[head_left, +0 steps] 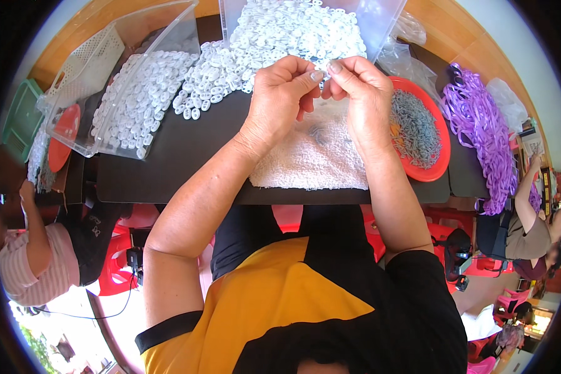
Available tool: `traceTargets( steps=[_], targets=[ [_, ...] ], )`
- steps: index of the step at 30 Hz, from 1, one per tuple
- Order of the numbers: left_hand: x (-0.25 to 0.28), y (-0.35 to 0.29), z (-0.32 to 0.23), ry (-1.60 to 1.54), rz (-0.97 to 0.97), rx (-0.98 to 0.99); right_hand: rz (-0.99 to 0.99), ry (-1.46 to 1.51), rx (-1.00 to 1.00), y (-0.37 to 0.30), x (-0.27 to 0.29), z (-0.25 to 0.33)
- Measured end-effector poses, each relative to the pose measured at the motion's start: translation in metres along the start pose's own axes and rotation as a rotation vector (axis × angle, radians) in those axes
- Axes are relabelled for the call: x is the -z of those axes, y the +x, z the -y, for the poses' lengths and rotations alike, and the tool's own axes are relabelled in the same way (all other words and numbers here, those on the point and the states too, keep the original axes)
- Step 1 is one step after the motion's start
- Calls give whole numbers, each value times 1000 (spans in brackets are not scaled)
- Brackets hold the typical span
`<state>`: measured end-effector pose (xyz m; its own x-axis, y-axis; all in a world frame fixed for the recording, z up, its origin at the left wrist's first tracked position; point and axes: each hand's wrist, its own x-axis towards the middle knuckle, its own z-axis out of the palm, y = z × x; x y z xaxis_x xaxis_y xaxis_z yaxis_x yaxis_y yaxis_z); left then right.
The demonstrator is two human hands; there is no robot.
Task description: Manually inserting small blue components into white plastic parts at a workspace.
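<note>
Above a white towel, my two hands meet with the fingertips pinched together. My left hand and my right hand are both closed around a small white plastic piece, mostly hidden by the thumbs. A tiny dark and light bit shows just under it, too small to name. Beside my right hand stands a red tray with many small grey parts and a few orange ones. Beyond my hands spreads a heap of white oval pieces with holes.
Clear plastic bins hold more white pieces, one at the left and one at the back. A purple bundle of straps lies at the right. Other people sit at left, a striped sleeve showing, and far right. The dark table ends before my lap.
</note>
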<state>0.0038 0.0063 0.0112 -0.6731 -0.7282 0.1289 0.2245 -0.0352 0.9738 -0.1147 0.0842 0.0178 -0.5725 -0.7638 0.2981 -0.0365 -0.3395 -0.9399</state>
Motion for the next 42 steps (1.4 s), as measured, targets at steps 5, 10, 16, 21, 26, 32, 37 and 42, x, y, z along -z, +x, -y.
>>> traceTargets(
  steps=[5, 10, 16, 21, 26, 32, 37, 42],
  targets=[
    [0, -2, -2, 35, -11, 8, 26, -18, 2, 0, -1, -1],
    [-2, -3, 4, 7, -73, -49, 66, -73, -15, -3, -5, 0],
    [-3, -4, 3, -38, -70, 28, 47, -54, -25, -3, -3, 0],
    [-2, -2, 4, -40, -74, 41, 47, -64, -63, -2, -2, 4],
    [-1, -1, 3, -61, -67, 15, 73, -121, -118, 0, 0, 7],
    [-2, -2, -4, -99, -32, -22, 172, 25, -115, 10, 17, 4],
    [0, -1, -7, -144, 105, -108, 323, 145, -169, 11, 23, 10],
    [1, -2, -7, -120, 84, -159, 325, 121, -235, 9, 19, 12]
  ],
)
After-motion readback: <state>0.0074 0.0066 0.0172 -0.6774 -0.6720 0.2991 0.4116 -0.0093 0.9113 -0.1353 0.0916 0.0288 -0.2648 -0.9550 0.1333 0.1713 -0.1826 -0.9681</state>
